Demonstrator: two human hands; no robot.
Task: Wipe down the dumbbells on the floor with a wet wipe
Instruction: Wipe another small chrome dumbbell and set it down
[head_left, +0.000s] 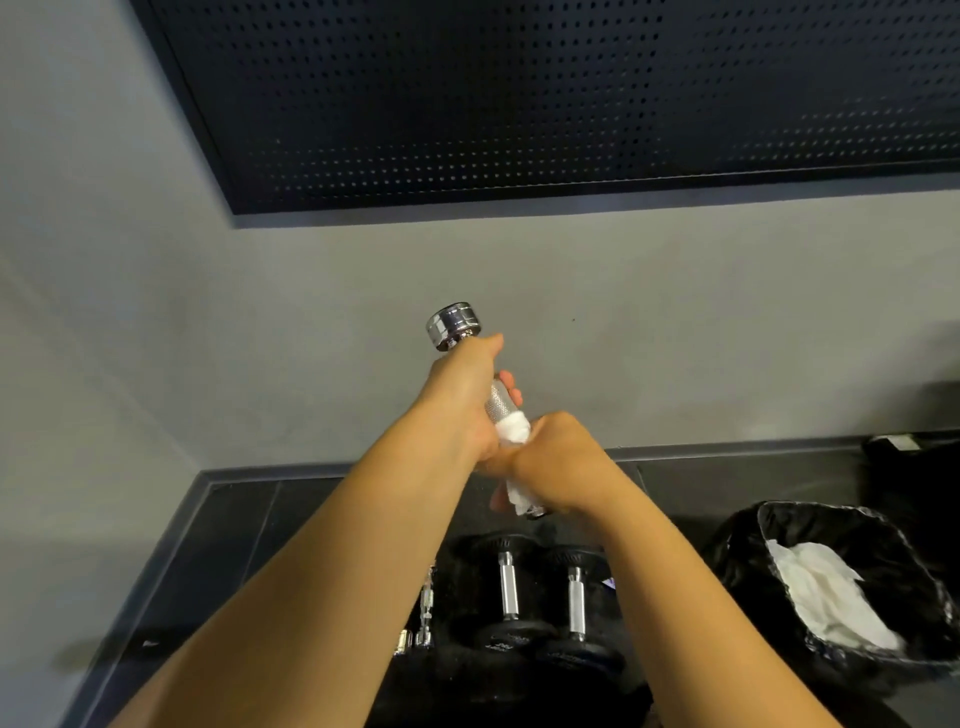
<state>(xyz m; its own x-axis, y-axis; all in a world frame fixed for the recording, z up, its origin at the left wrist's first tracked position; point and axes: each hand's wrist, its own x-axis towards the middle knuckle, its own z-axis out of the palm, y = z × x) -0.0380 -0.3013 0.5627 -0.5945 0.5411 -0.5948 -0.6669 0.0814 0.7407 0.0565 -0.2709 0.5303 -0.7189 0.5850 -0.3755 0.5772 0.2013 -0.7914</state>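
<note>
Two hands: together at the centre, touching, raised on bare forearms.
Left hand (467, 395): fingers curled round the knurled handle of a chrome dumbbell (451, 325), just under its upper head.
Right hand (561, 457): at 5 o'clock of the left, clenched round a white wet wipe (513, 430) wrapped on the lower handle.
Chrome dumbbell: held in the air, tilted, upper head toward 11 o'clock, lower head mostly hidden.
Black dumbbells (506, 592): two, side by side on the dark floor (249, 519) at 6 o'clock.
Bin (779, 525): black-lined, at 4 o'clock, crumpled white wipes (826, 592) inside.
Wall panel (519, 104): dark, perforated, at 12 o'clock.
</note>
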